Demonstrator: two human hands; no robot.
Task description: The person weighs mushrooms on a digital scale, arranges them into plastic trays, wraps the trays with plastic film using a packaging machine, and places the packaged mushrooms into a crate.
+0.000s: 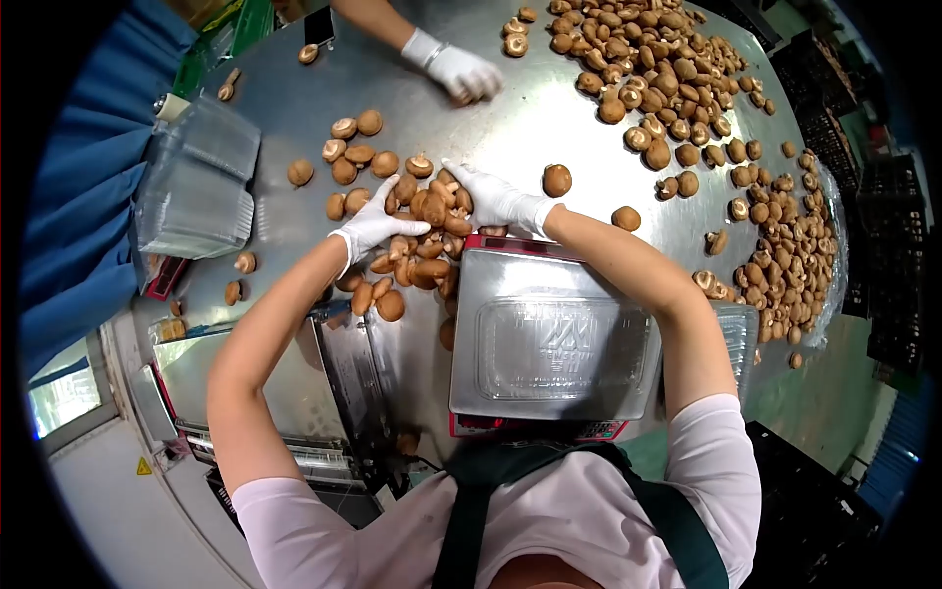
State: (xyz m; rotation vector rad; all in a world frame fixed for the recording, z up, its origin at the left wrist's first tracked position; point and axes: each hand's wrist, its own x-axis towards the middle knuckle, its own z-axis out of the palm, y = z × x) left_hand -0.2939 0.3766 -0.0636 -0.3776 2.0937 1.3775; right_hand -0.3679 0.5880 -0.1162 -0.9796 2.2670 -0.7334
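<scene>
Brown mushrooms lie bunched between my two white-gloved hands on the metal table. At the left side of the bunch, my left hand has its fingers spread and touches mushrooms. From the right, my right hand rests against the same bunch, fingers apart. Just right of the bunch, a clear plastic tray sits on a red scale, below my right forearm. More mushrooms lie below my left hand.
A co-worker's gloved hand is over the far side of the metal table. Large mushroom piles spread at the right. Stacked clear trays stand at the left. A wrapping machine is at the lower left.
</scene>
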